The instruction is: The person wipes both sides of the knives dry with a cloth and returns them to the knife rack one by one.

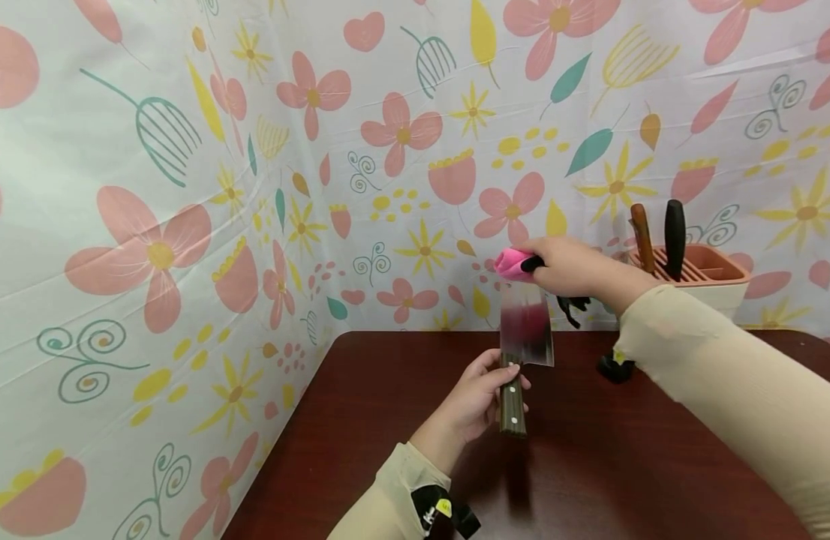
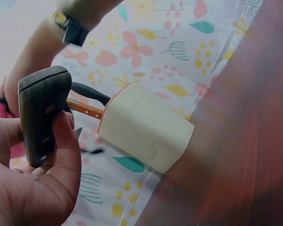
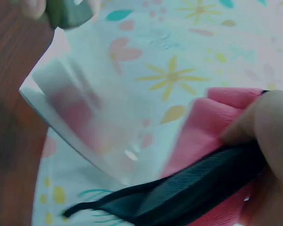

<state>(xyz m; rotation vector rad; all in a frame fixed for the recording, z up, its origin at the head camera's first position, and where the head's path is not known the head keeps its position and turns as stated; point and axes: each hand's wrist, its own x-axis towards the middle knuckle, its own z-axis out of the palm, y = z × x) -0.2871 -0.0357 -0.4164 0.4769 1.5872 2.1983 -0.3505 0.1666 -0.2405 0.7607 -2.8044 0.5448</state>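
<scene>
My left hand [image 1: 474, 399] grips the dark wooden, riveted handle [image 1: 512, 405] of a cleaver, its thumb laid along the front. The cleaver's broad, shiny blade [image 1: 528, 330] points up and away, above the dark table, and reflects pink. At the blade's far end my right hand [image 1: 565, 264] holds a bunched pink cloth [image 1: 512, 264] with black edging. In the right wrist view, the cloth [image 3: 205, 127] overlaps the end of the blurred blade [image 3: 80, 113]. The left wrist view shows the handle's butt [image 2: 43, 113] between thumb and fingers; the blade is mostly hidden there.
A cream knife holder [image 1: 719, 296] with an orange-brown slotted top stands at the back right, close behind my right forearm. A brown-handled knife [image 1: 642, 238] and a black-handled one [image 1: 675, 238] stick up from it. A flower-patterned curtain [image 1: 401, 195] borders the table [image 1: 388, 420].
</scene>
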